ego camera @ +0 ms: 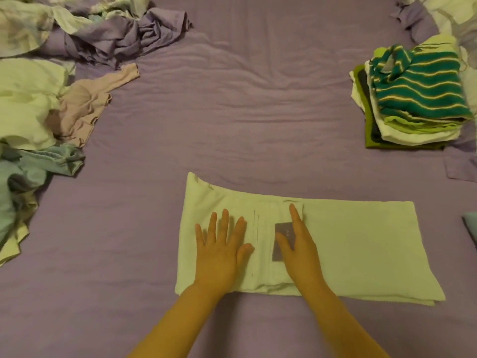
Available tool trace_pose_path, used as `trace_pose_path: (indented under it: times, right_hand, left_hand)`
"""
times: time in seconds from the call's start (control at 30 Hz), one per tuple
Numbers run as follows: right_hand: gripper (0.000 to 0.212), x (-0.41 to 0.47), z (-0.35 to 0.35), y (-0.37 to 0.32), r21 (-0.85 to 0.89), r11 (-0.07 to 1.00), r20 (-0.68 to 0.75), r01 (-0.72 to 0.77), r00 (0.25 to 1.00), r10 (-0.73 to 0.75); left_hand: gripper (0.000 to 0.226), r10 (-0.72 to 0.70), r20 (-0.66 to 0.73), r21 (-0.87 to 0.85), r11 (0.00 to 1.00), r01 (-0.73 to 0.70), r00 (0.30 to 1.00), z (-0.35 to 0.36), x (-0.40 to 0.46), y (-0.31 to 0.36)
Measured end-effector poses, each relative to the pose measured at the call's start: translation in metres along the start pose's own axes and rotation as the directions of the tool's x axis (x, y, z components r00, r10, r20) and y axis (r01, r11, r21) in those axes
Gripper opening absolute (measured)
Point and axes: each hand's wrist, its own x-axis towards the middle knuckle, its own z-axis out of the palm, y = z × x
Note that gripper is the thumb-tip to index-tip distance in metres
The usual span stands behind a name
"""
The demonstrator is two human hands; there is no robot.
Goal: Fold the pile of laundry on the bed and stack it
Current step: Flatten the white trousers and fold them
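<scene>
A bed (258, 112) under a wrinkled purple sheet fills the view; the light seems dim, warm.

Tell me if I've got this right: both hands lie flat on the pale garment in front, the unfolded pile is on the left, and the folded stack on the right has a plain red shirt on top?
Not quite. The head view shows the folded stack topped by a teal striped top, not a plain red shirt. The rest holds: the left hand and right hand lie flat on the pale garment, and the unfolded pile is on the left.
</scene>
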Motion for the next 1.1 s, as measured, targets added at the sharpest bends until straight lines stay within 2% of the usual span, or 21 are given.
trace_pose_path:
  times: [0.1, 0.2, 0.33, 0.5, 0.57, 0.67, 0.77, 0.9, 1.0, 1.1]
  right_hand:
    - [0.062, 0.001, 0.032, -0.013, -0.005, 0.999, 0.068, 0.048, 0.997, -0.047]
    - [0.065, 0.004, 0.041, -0.005, -0.194, 0.981, 0.067, 0.019, 0.998, -0.006]
    - [0.070, 0.009, 0.039, 0.013, -0.481, 0.875, 0.067, -0.059, 0.992, 0.104]
    - [0.070, 0.008, 0.046, 0.018, -0.657, 0.752, -0.001, -0.057, 0.997, 0.075]
    - [0.070, 0.006, 0.047, 0.019, -0.738, 0.674, -0.053, -0.026, 0.998, -0.020]
    - [0.061, 0.010, 0.053, 0.022, -0.773, 0.630, -0.057, 0.071, 0.982, -0.181]
    - [0.060, 0.011, 0.058, 0.029, -0.715, 0.699, -0.015, 0.017, 0.999, -0.040]
    - [0.061, 0.012, 0.062, 0.035, -0.774, 0.633, 0.045, 0.007, 0.998, 0.044]
    - [0.065, 0.014, 0.062, 0.022, -0.823, 0.568, 0.007, 0.007, 1.000, -0.002]
    - [0.061, 0.010, 0.067, 0.012, -0.841, 0.522, 0.086, 0.140, 0.988, -0.126]
  left_hand:
    - [0.063, -0.041, -0.019, 0.018, 0.999, 0.041, 0.999, -0.003, -0.003, -0.027]
    - [0.064, -0.081, 0.000, 0.010, 0.997, 0.081, 0.997, 0.014, 0.001, -0.051]
    - [0.069, -0.036, -0.021, -0.016, 0.999, 0.036, 0.999, 0.034, 0.013, -0.052]
    - [0.072, 0.089, -0.140, -0.029, 0.995, -0.094, 0.986, 0.045, 0.024, -0.033]
    - [0.074, 0.108, -0.147, -0.009, 0.994, -0.110, 0.983, 0.051, 0.026, -0.030]
    - [0.073, 0.107, -0.155, -0.013, 0.994, -0.110, 0.982, 0.058, 0.029, -0.032]
    - [0.070, 0.119, -0.169, -0.026, 0.992, -0.125, 0.978, 0.063, 0.029, -0.035]
    - [0.069, 0.120, -0.135, -0.005, 0.993, -0.121, 0.984, 0.066, 0.031, -0.035]
    - [0.067, 0.126, -0.110, -0.002, 0.992, -0.127, 0.986, 0.059, 0.032, -0.037]
    - [0.063, 0.024, -0.104, -0.028, 0.999, -0.027, 0.994, 0.053, 0.022, -0.052]
